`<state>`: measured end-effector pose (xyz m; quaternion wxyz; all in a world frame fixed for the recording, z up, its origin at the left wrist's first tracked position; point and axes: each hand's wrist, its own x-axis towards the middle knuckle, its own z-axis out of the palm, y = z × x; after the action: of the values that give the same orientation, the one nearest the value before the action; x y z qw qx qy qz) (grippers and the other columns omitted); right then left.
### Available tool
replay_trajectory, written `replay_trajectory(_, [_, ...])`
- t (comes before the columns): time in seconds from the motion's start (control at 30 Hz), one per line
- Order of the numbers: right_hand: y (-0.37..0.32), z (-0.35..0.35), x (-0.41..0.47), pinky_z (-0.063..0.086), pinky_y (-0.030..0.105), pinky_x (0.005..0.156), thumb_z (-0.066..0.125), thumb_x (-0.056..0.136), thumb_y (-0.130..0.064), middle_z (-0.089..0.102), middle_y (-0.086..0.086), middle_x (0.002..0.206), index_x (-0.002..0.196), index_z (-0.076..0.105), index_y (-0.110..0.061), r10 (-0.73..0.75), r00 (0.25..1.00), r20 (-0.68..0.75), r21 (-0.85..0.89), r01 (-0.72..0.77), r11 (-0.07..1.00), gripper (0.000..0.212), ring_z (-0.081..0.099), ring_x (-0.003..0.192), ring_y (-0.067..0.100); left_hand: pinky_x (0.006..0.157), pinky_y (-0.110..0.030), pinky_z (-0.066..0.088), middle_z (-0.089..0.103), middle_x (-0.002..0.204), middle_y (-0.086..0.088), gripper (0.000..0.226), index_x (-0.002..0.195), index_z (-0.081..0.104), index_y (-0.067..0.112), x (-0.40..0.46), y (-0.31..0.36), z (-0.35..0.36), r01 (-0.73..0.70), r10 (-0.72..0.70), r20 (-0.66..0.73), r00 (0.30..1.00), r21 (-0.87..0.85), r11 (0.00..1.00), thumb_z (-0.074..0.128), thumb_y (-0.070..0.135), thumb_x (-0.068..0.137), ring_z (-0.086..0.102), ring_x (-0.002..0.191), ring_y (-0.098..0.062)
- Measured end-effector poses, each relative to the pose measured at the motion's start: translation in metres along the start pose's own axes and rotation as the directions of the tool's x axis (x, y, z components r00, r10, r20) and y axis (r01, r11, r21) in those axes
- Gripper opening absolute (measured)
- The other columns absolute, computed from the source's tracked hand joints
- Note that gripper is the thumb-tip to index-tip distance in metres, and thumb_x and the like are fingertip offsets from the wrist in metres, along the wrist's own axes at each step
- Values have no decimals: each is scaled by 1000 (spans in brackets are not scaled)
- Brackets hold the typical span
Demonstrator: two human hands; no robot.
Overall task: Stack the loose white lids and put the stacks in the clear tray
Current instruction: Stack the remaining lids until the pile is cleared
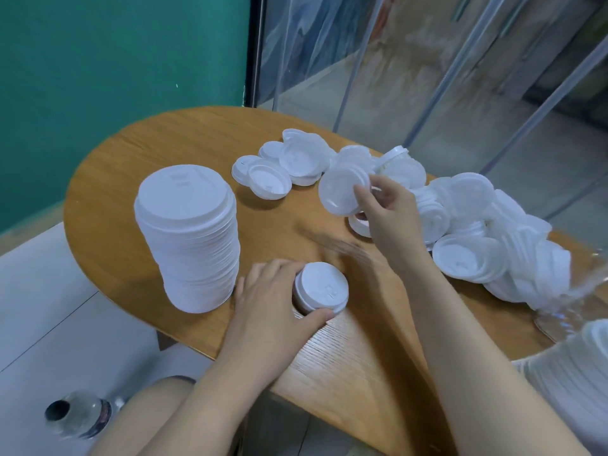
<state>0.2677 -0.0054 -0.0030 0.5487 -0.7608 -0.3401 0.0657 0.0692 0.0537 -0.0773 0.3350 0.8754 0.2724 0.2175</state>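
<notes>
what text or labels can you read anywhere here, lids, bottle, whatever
No text can be read in this picture.
Tall lid stack: raised marks on the top lid, too blurred to read.
Small lid stack held by the left hand: a small embossed mark, not legible.
Lid in the right hand: no print visible.
Bottle on the floor: dark band, no letters legible.

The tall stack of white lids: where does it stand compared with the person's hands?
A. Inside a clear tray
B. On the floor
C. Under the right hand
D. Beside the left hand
D: the tall stack of lids stands on the wooden table, just beside the left hand, which grips a small stack.
</notes>
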Motion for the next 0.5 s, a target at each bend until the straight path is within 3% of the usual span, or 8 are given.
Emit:
replay_trajectory(0.07, [0,-16,-28,53,24,69,61,104,-18,75,1,91,113,71,-24,52,998,37,65,-54,996,15,64,75,7,98,-25,23,45,120,30,69,131,54,41,1,2,-2,11,-11,17,1000,-7,1000,78,66,72,29,112,2])
replay_trajectory(0.13, [2,-27,-49,51,18,69,59,105,-19,71,-17,93,126,67,-23,62,996,69,17,-64,998,22,63,75,1,102,-28,25,49,125,26,72,134,54,38,2,4,-5,22,-22,36,999,-2,1000,78,66,72,33,118,-4])
replay_trajectory(0.3, [2,-35,-78,51,12,58,54,106,-12,65,0,94,132,62,-10,142,976,164,-3,-143,990,27,61,69,-8,100,-32,28,51,122,24,68,132,55,41,0,6,-5,13,-13,46,999,-3,1000,76,68,73,35,117,-7])
replay_trajectory(0.37, [3,-34,-84,52,14,65,54,107,-17,70,-1,101,133,63,-15,113,974,195,-93,-96,991,27,64,79,-6,100,-33,28,52,121,23,67,131,56,41,-1,7,-5,17,-17,43,999,-3,1000,75,70,73,36,117,-8])
replay_trajectory(0.5, [9,-33,-86,57,35,84,47,106,-39,69,-11,107,135,59,-32,96,968,232,-259,-33,965,32,64,92,4,99,-32,27,53,123,21,68,130,56,41,-2,8,-5,16,-16,47,999,11,1000,74,72,73,37,118,-10])
